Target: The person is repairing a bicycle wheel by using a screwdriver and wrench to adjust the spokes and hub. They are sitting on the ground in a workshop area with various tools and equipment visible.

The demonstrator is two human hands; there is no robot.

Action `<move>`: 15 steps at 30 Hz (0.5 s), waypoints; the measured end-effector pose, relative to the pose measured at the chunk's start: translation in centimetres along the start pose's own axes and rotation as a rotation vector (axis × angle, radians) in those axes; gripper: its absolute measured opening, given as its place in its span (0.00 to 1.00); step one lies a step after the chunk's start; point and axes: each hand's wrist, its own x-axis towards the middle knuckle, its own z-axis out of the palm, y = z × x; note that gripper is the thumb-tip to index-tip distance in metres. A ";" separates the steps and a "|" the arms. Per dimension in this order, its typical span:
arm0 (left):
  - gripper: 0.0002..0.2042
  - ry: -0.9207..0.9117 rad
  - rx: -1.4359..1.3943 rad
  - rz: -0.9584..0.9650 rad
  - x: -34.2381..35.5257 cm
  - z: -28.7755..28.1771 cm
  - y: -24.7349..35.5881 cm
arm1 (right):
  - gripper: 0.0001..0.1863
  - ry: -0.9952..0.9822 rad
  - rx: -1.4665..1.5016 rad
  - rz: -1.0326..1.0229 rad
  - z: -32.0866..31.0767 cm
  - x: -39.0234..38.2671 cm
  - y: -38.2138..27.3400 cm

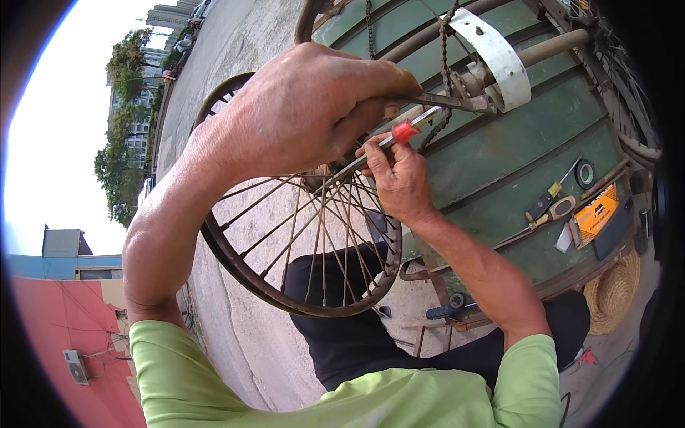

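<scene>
Two hands [314, 107], one spoked wheel [300, 242], one red-handled screwdriver [403, 133], one chain [444, 43], one white guard [499, 57], one straw hat [614, 292], one tape roll [585, 173].

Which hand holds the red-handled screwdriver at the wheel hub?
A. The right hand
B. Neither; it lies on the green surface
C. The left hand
A. The right hand grips the screwdriver with its red handle end showing, while the left hand grasps a metal bar above the wheel.

Outdoors in daylight: concrete ground [235, 335], green metal shutter [514, 143], distant buildings [139, 100].
</scene>
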 end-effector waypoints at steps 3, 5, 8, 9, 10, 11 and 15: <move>0.14 0.092 0.000 0.061 1.7 -1.8 1.6 | 0.08 0.026 0.039 -0.047 0.1 0.0 0.0; 0.13 0.220 0.021 0.088 2.7 -2.7 2.6 | 0.09 0.014 0.028 -0.049 0.0 0.0 -0.3; 0.12 -0.019 0.175 -0.034 2.4 -1.8 2.9 | 0.09 0.014 -0.007 -0.046 0.4 -0.5 -0.4; 0.11 -0.446 0.316 -0.315 1.2 -1.4 3.1 | 0.09 0.014 -0.019 -0.042 0.4 -0.7 -0.4; 0.10 -0.265 0.139 -0.193 0.4 -2.1 1.8 | 0.11 -0.023 -0.082 -0.062 0.2 -0.4 -0.2; 0.11 -0.101 0.119 -0.178 -0.6 -2.9 1.6 | 0.11 -0.014 -0.069 -0.053 -0.3 0.2 0.2; 0.13 0.178 0.032 -0.115 1.0 -5.3 4.0 | 0.11 -0.036 0.017 0.017 -0.7 0.1 -1.0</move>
